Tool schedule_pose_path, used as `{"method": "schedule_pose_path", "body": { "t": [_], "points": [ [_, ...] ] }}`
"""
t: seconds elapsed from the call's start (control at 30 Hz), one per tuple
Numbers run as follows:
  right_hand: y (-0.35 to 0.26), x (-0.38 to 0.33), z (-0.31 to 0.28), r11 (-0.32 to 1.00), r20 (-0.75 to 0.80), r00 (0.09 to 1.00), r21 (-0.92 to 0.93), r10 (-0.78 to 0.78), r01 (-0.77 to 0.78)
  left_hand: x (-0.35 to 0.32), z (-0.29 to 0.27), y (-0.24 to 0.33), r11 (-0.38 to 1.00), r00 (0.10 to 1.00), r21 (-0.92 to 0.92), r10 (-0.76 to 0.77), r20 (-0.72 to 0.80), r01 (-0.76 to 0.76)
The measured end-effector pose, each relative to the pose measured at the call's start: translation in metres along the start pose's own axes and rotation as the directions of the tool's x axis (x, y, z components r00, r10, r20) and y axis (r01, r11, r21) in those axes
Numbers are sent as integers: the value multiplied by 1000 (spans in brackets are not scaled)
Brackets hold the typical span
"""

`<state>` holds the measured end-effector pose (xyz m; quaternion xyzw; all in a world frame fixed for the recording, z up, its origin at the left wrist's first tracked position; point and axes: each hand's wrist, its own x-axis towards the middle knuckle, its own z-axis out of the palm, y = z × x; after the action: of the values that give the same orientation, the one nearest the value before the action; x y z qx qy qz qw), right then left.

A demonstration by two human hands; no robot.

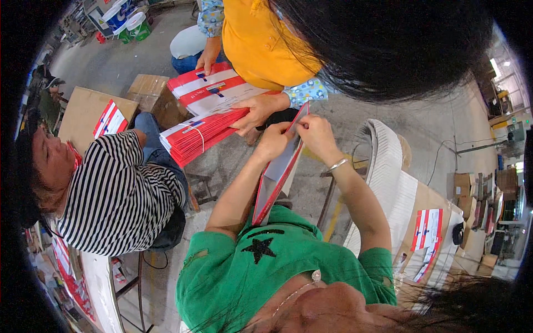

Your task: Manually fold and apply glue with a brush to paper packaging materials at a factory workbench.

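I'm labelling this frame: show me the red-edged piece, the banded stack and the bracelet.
Red-edged piece (279, 165): head view, grey inner face.
Banded stack (214, 132): head view, red edges.
Bracelet (338, 164): head view, its outer band.

And here's the folder: smooth card, a slight gloss on its red outside, the grey inside dull and matt! The bracelet gleams, polished metal. Green shirt, soft matt cloth, its star darker and rough-looking. Across to the bundle, paper-like and smooth, a faint sheen on it. Yellow apron, plain matt cloth! Behind, a carton in dull brown cardboard, glossy plastic buckets, and the floor, matt, worn, looking like concrete.
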<state>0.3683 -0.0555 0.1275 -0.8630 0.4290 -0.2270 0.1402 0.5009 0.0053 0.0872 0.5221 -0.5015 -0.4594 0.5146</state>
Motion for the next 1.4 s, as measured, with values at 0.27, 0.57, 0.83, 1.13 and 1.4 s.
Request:
{"method": "schedule_pose_path", "body": {
  "t": [0.27,0.57,0.83,1.13,1.4],
  "points": [
    [-7,0,-14,990,106,994,-141,-5,20,3,-9,5,987,993,116,106,60,-113],
    [3,-5,-10,983,106,992,-165,-65,82,7,-3,-1,955,973,199,200,114,-219],
    [9,-6,-13,941,-87,940,-111,-330,320,1,4,5,961,972,150,233,20,-233],
    [101,-7,38,872,120,958,397,260,-287,12,14,-17,799,832,347,548,-87,-490],
    [20,7,-7,953,-6,957,-95,290,-289,10,9,-4,922,969,315,245,-23,-226]
  ]
}}
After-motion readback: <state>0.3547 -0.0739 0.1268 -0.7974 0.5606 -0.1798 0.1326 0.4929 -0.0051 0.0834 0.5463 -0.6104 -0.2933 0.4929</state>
